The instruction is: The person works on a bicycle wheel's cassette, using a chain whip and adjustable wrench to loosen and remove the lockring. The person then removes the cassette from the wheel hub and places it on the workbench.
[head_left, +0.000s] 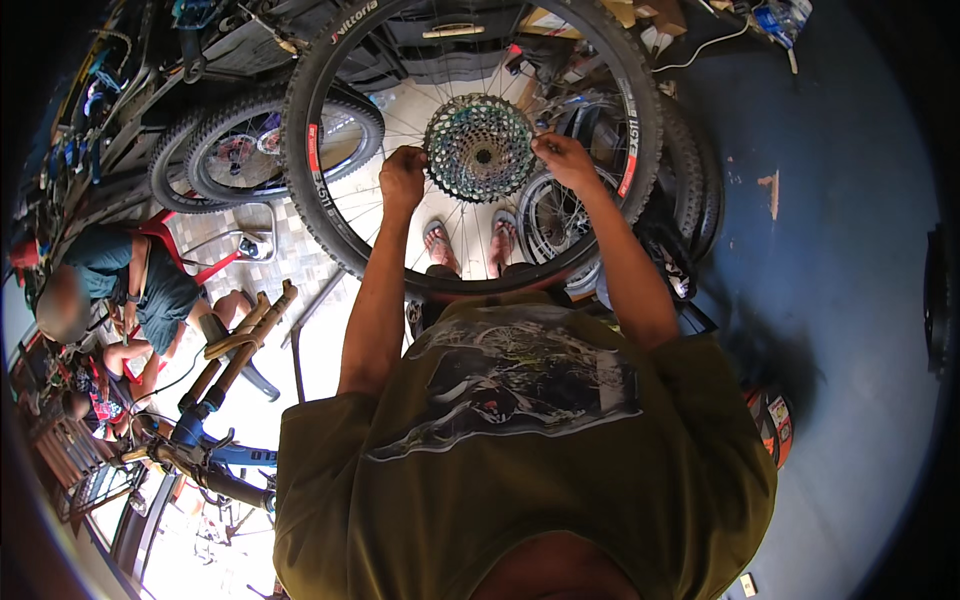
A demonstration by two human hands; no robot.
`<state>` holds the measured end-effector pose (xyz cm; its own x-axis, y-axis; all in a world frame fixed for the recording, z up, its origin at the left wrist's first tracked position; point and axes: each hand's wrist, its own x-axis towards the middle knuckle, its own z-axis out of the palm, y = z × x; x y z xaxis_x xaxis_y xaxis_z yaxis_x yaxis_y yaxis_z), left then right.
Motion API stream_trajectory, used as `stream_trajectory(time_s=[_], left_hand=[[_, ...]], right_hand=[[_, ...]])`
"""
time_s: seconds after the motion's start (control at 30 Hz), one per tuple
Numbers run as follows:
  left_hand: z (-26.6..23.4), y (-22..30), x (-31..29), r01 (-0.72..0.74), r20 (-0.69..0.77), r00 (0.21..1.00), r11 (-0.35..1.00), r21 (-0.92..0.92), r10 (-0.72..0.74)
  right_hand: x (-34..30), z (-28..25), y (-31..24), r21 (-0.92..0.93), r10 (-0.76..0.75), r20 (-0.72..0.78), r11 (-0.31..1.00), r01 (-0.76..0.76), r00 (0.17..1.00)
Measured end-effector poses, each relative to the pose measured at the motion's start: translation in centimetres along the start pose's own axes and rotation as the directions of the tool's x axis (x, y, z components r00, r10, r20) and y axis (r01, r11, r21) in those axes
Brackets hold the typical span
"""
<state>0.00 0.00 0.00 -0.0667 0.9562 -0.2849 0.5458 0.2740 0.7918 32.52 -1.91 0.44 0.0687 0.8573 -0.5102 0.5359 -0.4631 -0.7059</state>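
Note:
A large silvery sprocket cassette sits at the middle of a bicycle wheel with a black knobby tyre in front of me. My left hand is closed at the cassette's left edge, its fingertips partly hidden. On the opposite edge, my right hand pinches the cassette between thumb and fingers. Both forearms reach across the lower part of the rim. Thin spokes run from the hub out to a black rim with red stickers. Whether the cassette is fully seated on the hub cannot be made out.
Other bicycle wheels lean at the left, and more tyres stand on the right by a blue wall. A blue bicycle frame with a gold fork is at the lower left. Beyond it a person sits on a red chair.

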Motion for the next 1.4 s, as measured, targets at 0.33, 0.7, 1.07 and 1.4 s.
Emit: stream_trajectory(time_s=[0.33,0.7,1.07,1.4], left_hand=[[0.5,-0.1,-0.9,0.036,-0.01,0.999,0.999,-0.033,-0.037],[1.0,1.0,-2.2,-0.045,-0.134,0.991,0.991,-0.122,0.028],[2.5,6.9,-6.0,-0.401,0.082,0.915,0.866,0.3,0.395],[3.3,5.4,-5.0,-0.439,0.081,0.897,0.857,0.269,0.434]], right_hand=[[-0.7,0.3,0.7,0.039,-0.031,-0.041,0.999,0.032,0.999],[-3.9,-2.1,-5.1,0.086,0.091,-0.078,0.993,-0.084,0.993],[-6.9,0.8,-10.2,-0.138,-0.427,0.026,0.894,0.427,0.904],[-6.6,2.1,-12.5,-0.452,-0.41,0.116,0.789,0.416,0.905]])
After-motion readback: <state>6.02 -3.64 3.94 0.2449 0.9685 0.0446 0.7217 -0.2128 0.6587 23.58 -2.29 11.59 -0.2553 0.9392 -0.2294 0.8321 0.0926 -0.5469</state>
